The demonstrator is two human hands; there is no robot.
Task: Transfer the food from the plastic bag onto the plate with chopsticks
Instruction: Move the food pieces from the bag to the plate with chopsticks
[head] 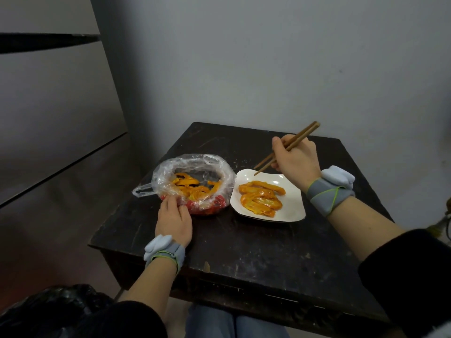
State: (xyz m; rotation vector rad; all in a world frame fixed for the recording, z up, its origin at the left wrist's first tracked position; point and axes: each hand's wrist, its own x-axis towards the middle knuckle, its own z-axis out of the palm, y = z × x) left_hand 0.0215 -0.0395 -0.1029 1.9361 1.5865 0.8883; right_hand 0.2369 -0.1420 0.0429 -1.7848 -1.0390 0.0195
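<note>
A dark, scratched wooden counter [244,252] stands against a pale wall and carries everything. On its left part sits a clear plastic bag [195,164], its mouth rolled down into a wide open ring, with one looped handle sticking out to the left. A white square ceramic plate [291,208] lies just beside the bag on the right, their edges close or touching.

The left hand [173,220] rests at the near edge of the bag, its fingers curled over the rolled plastic and holding it down. The right hand [292,159] hovers above the far side of the plate, fingers closed round a pair of brown wooden chopsticks [300,136]. The chopstick tips point down-left over the plate's far left corner, slightly apart, with nothing between them. Each wrist wears a grey band with a pale blue block [338,178].

Orange-yellow food strips [190,186] lie inside the bag above something red [210,207] at its bottom. More orange strips [261,198] lie heaped in the middle of the plate.
</note>
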